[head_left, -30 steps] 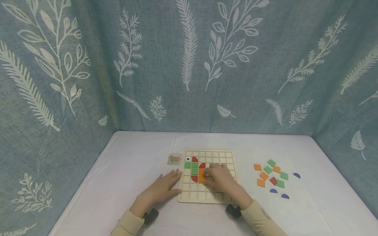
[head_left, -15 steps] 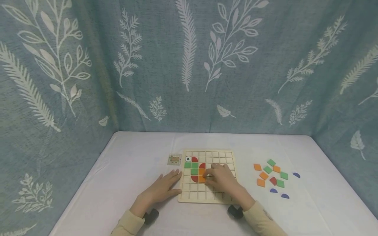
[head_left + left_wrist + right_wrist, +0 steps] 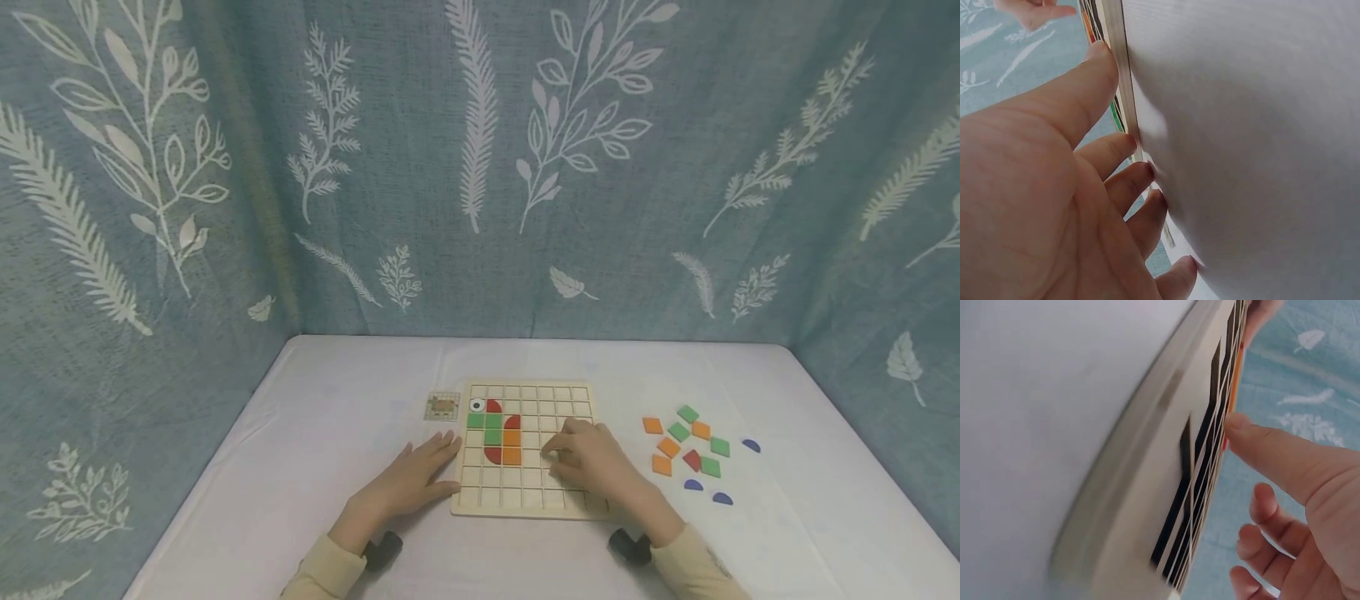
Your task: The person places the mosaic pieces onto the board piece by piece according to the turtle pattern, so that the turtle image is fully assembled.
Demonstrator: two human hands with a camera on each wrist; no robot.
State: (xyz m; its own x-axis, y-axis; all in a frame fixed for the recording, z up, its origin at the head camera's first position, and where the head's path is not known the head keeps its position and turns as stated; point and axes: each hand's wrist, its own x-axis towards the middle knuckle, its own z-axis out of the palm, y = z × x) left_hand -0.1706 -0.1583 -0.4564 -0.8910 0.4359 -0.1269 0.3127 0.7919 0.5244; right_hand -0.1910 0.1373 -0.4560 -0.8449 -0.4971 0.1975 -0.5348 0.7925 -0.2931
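A wooden grid board [image 3: 532, 498] lies on the white table. In its left part sit a white eye tile [image 3: 477, 405], green squares [image 3: 492, 436], red quarter-circles [image 3: 492, 456] and two stacked orange squares [image 3: 512, 456]. My left hand [image 3: 408, 482] rests with its fingers spread, tips at the board's left edge; the left wrist view shows thumb [image 3: 1100, 69] and fingertips along that edge. Over the board's right part hovers my right hand [image 3: 588, 458], its fingers loosely bent and nothing between them. In the right wrist view its thumb [image 3: 1266, 440] overlaps the board.
A small picture card [image 3: 442, 407] lies beyond the left hand, beside the board. Loose green squares [image 3: 710, 467], orange squares [image 3: 652, 426], a red quarter-circle [image 3: 692, 460] and blue half-circles [image 3: 722, 498] are scattered to the right. A patterned curtain [image 3: 480, 275] closes off the back.
My right hand has let go of the lower orange square and drawn back to the right, leaving both orange squares in full view. The left hand has stayed at the board's edge.
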